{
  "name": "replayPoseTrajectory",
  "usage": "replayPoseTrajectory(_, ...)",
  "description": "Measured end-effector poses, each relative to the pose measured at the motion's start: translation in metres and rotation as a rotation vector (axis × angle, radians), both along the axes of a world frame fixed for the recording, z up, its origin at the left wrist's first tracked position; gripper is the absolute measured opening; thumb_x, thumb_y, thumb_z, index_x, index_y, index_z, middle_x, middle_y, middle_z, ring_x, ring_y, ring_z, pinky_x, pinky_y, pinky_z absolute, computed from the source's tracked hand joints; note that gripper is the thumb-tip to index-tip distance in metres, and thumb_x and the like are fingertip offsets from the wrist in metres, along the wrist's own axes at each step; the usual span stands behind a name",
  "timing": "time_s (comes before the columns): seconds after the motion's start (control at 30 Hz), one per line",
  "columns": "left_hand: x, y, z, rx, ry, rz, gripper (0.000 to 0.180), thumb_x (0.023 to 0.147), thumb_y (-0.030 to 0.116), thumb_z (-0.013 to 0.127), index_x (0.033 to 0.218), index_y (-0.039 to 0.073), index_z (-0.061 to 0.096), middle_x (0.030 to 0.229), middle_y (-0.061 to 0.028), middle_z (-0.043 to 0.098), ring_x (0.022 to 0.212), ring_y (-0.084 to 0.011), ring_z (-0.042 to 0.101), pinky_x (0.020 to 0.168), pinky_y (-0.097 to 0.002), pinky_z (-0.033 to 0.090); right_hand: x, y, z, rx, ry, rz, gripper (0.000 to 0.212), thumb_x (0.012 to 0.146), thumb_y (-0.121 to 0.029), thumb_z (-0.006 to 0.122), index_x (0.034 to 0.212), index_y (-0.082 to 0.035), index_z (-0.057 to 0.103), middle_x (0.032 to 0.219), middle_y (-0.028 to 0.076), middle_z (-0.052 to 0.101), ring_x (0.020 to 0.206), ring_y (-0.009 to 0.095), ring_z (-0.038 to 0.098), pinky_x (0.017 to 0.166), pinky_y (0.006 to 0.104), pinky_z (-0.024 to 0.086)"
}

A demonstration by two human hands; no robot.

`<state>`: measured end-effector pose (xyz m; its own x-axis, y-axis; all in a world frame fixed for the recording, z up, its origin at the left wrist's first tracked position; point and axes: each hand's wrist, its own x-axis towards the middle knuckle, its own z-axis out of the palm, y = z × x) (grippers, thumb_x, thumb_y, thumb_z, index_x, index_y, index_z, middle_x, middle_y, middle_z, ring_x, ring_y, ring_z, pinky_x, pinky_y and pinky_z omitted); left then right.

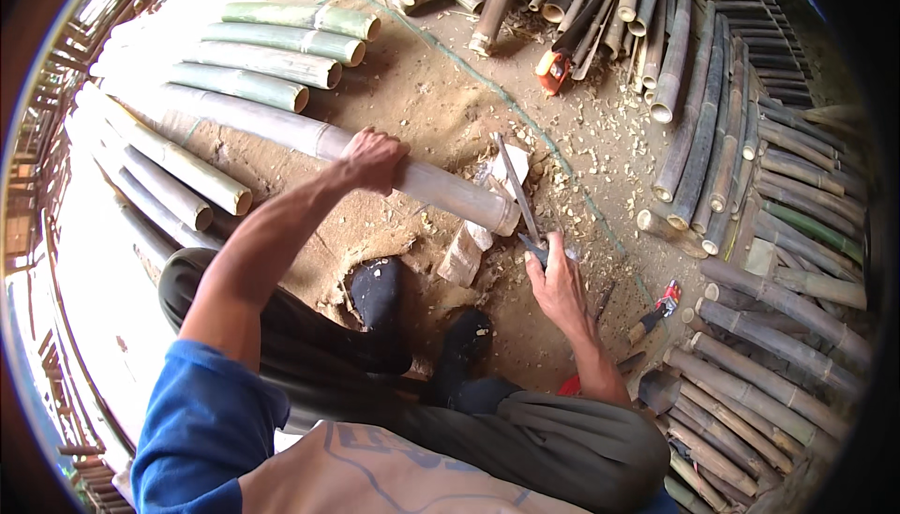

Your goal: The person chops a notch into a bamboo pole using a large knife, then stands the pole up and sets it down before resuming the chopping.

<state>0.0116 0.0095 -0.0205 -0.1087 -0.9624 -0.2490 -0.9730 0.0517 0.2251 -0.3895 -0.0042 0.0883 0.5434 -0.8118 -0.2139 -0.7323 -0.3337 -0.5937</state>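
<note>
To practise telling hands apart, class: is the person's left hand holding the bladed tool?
No, the left hand grips the bamboo pole, while the right hand holds the bladed tool.

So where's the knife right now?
In the head view, just right of centre: the knife is in the right hand, beside the cut end of the bamboo pole that the left hand grips.

- bamboo pole: smooth, semi-matt
- knife blade: metal, dull
- sacking mat: coarse cloth, rough, frayed btm edge
- wood block nr mat's R edge: rough, matt
- green bamboo culms: smooth, slt. gloss
- trousers: matt cloth
</note>
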Motion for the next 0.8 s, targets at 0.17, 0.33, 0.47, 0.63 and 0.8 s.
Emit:
replayPoseTrajectory(0.17, -0.005, 0.003, -0.002, -0.048, 0.004, 0.024, 0.067, 0.051, 0.027, 0.099, 0.109, 0.013, 0.068, 0.105, -0.0061, 0.070, 0.105, -0.0270, 0.066, 0.097, -0.0425, 0.050, -0.001, -0.010, -0.009, -0.089, 0.142, 0.066, 0.031, 0.105, -0.025, 0.064, 0.116, 0.001, 0.051, 0.088, 0.028, 0.067, 0.074, 0.043, 0.070, 0.063, 0.0485, 0.056)
replayPoseTrajectory(0.33, 0.003, -0.013, 0.013, 0.296, 0.048, 0.045, 0.068, 0.049, 0.029, 0.101, 0.107, 0.012, 0.071, 0.096, -0.0058, 0.072, 0.095, -0.0256, 0.070, 0.085, -0.0400, 0.057, 0.023, -0.005, 0.031, -0.324, -0.105, 0.143, 0.028, 0.104, -0.021, 0.066, 0.117, 0.001, 0.053, 0.092, 0.024, 0.068, 0.070, 0.036, 0.070, 0.060, 0.0447, 0.057)
replayPoseTrajectory(0.47, 0.001, -0.018, 0.015, 0.273, 0.078, 0.055, 0.060, 0.050, 0.028, 0.099, 0.102, 0.014, 0.074, 0.088, -0.0056, 0.074, 0.083, -0.0258, 0.072, 0.076, -0.0387, 0.059, 0.003, -0.011, -0.015, -0.289, 0.024, 0.135, 0.022, 0.104, -0.016, 0.066, 0.111, -0.001, 0.051, 0.095, 0.025, 0.068, 0.070, 0.035, 0.071, 0.053, 0.0482, 0.056)
replayPoseTrajectory(0.63, -0.001, -0.018, 0.007, 0.228, -0.029, 0.039, 0.055, 0.050, 0.026, 0.098, 0.099, 0.016, 0.074, 0.085, -0.0050, 0.075, 0.082, -0.0251, 0.072, 0.072, -0.0386, 0.058, 0.011, -0.026, -0.005, -0.111, 0.344, 0.164, 0.021, 0.105, -0.017, 0.063, 0.109, -0.003, 0.048, 0.089, 0.026, 0.067, 0.065, 0.034, 0.070, 0.049, 0.0468, 0.054)
replayPoseTrajectory(0.8, -0.001, -0.012, 0.018, 0.250, 0.055, 0.072, 0.052, 0.051, 0.025, 0.097, 0.096, 0.015, 0.074, 0.083, -0.0052, 0.074, 0.081, -0.0242, 0.073, 0.072, -0.0388, 0.058, 0.034, -0.012, 0.039, -0.418, -0.194, 0.233, 0.022, 0.104, -0.019, 0.065, 0.107, -0.004, 0.050, 0.083, 0.019, 0.069, 0.061, 0.027, 0.068, 0.049, 0.0401, 0.054)
